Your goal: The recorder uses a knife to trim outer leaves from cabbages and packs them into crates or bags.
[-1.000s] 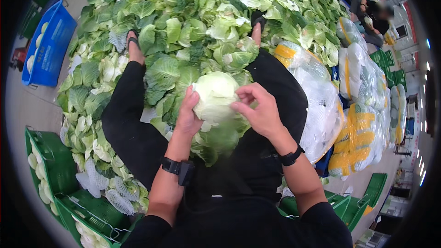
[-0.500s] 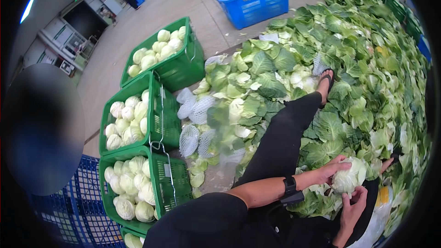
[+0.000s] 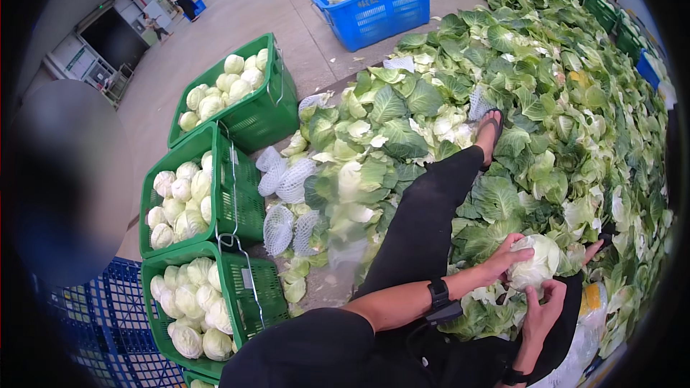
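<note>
Cabbage [image 3: 537, 264] between left grip [image 3: 502, 261] and right grip [image 3: 543, 312], against both.

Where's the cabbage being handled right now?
In the head view's lower right: the cabbage sits in the left hand, the right hand at its lower edge, loose leaves behind.

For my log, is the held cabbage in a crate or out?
Out: the left hand holds the cabbage over leaves, apart from the crates.
</note>
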Demonstrator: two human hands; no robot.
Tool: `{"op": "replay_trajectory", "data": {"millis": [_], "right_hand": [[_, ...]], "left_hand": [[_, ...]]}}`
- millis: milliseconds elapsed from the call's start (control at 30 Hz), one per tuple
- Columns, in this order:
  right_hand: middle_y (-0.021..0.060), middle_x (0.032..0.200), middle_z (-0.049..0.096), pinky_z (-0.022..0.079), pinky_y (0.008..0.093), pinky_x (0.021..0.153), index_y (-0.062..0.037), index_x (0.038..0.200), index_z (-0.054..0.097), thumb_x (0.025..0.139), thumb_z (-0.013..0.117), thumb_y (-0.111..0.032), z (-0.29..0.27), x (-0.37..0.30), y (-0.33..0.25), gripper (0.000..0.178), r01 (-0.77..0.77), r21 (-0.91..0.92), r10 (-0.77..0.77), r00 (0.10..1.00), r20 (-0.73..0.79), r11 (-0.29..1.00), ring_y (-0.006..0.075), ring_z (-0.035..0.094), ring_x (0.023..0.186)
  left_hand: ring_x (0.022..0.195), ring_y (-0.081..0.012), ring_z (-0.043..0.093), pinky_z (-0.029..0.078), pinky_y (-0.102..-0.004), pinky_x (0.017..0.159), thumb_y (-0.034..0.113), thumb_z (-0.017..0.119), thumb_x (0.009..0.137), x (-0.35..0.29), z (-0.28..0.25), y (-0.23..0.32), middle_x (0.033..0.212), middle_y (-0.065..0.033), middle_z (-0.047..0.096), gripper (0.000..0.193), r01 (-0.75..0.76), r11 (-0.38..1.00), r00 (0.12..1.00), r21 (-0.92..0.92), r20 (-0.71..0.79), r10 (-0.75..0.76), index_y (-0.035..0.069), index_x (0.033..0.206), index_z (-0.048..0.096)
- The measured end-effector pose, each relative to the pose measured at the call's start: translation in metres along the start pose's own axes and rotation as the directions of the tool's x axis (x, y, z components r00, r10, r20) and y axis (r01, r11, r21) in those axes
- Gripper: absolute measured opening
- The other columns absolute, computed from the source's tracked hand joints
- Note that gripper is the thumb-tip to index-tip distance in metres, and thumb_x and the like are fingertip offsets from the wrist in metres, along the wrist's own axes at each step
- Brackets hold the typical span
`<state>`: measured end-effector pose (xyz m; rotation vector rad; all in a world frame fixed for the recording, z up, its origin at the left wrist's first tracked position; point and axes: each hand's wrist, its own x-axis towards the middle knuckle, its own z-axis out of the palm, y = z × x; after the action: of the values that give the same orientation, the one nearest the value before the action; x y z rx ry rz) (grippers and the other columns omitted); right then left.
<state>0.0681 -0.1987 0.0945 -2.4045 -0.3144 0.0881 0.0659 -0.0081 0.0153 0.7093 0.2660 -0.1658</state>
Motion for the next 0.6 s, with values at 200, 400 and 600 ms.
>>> {"op": "replay_trajectory", "data": {"millis": [200, 400, 600], "right_hand": [[0.0102, 0.101, 0.054, 0.046, 0.0326, 0.086, -0.0014, 0.108, 0.054, 0.074, 0.079, 0.002, 0.009, -0.007, -0.028, 0.042, 0.113, 0.105, -0.092, 0.978, -0.186, 0.988, 0.0232, 0.055, 0.094], [0.0073, 0.092, 0.051, 0.044, 0.0326, 0.077, -0.0018, 0.102, 0.054, 0.074, 0.080, 0.000, 0.004, -0.006, -0.019, 0.038, 0.096, 0.051, -0.090, 0.991, -0.095, 0.994, 0.0213, 0.052, 0.084], [0.0084, 0.087, 0.050, 0.044, 0.0340, 0.072, -0.0020, 0.091, 0.055, 0.078, 0.075, -0.002, -0.006, -0.009, -0.017, 0.023, 0.054, 0.122, -0.042, 0.994, -0.100, 0.991, 0.0227, 0.051, 0.077]], "left_hand": [[0.110, -0.0212, 0.058, 0.055, -0.0382, 0.076, 0.046, 0.073, 0.088, 0.002, -0.001, -0.001, 0.126, -0.0114, 0.052, 0.077, -0.020, 0.998, 1.000, 0.051, 0.022, 0.019, 0.016, 0.144, 0.031], [0.117, -0.0225, 0.054, 0.049, -0.0388, 0.094, 0.037, 0.076, 0.088, 0.007, -0.008, -0.008, 0.129, -0.0127, 0.051, 0.075, -0.066, 0.996, 0.997, 0.067, 0.052, 0.063, 0.012, 0.143, 0.032], [0.120, -0.0224, 0.052, 0.044, -0.0376, 0.103, 0.033, 0.077, 0.087, 0.007, -0.001, -0.015, 0.129, -0.0130, 0.052, 0.074, -0.076, 0.993, 0.996, 0.095, 0.058, 0.071, 0.009, 0.141, 0.033]]}}
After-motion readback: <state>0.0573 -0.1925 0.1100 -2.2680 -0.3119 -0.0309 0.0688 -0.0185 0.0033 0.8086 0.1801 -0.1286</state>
